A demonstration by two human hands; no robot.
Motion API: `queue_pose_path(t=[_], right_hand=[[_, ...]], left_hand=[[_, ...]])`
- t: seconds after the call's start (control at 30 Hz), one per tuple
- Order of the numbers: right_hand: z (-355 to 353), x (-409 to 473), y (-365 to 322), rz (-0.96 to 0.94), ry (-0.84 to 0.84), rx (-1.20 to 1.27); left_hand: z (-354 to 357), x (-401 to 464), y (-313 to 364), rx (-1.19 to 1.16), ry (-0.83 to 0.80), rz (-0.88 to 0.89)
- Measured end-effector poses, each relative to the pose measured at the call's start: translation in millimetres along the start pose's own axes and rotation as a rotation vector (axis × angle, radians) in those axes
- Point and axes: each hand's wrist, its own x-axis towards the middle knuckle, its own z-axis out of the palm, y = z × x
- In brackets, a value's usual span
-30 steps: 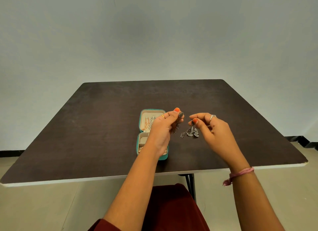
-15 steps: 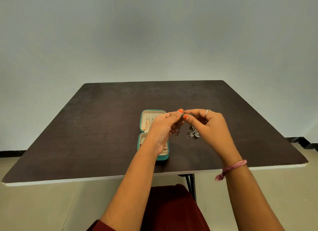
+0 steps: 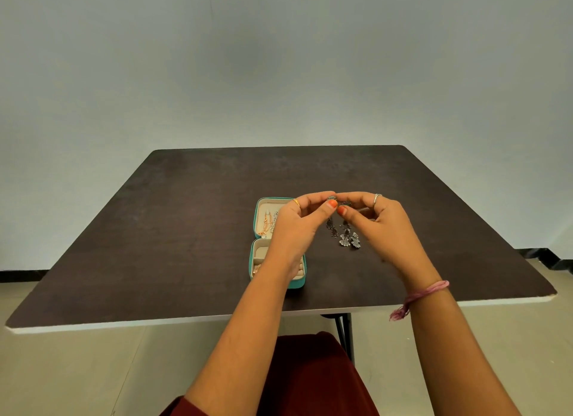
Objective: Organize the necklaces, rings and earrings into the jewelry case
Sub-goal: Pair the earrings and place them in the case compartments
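Note:
A small teal jewelry case (image 3: 256, 217) lies open on the dark table (image 3: 186, 229), its cream lid part holding chains and its near tray partly hidden under my left wrist. My left hand (image 3: 294, 229) and my right hand (image 3: 381, 226) meet fingertip to fingertip above the table, just right of the case. Both pinch the top of dark silver dangling earrings (image 3: 348, 239), whose fan-shaped drops hang down between the hands.
The table has a pale front edge (image 3: 155, 322) close to my lap and thin black legs (image 3: 344, 332) beneath. A plain grey wall stands behind. A pink thread band (image 3: 424, 294) circles my right wrist.
My hands, apart a second ago with an earring each, have come together; the thumbs and forefingers now touch and the earrings hang side by side.

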Motion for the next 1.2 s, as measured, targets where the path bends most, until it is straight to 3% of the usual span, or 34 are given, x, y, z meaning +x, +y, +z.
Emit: queue_pose_path(t=[0.17, 0.57, 0.93, 1.2], right_hand=[[-6, -1, -2, -0.022, -0.073, -0.042], [-3, -3, -7, -0.006, 0.032, 0.185], [-1, -5, -4, -0.046, -0.068, 0.205], [1, -5, -4, -0.011, 0.067, 0.344]], left_hand=[[-3, 2, 3, 0.020, 0.001, 0.029], [-4, 2, 9, 0.081, 0.056, 0.103], [-8, 5, 13, 0.060, 0.083, 0.113], [-15, 7, 15, -0.017, 0.081, 0.077]])
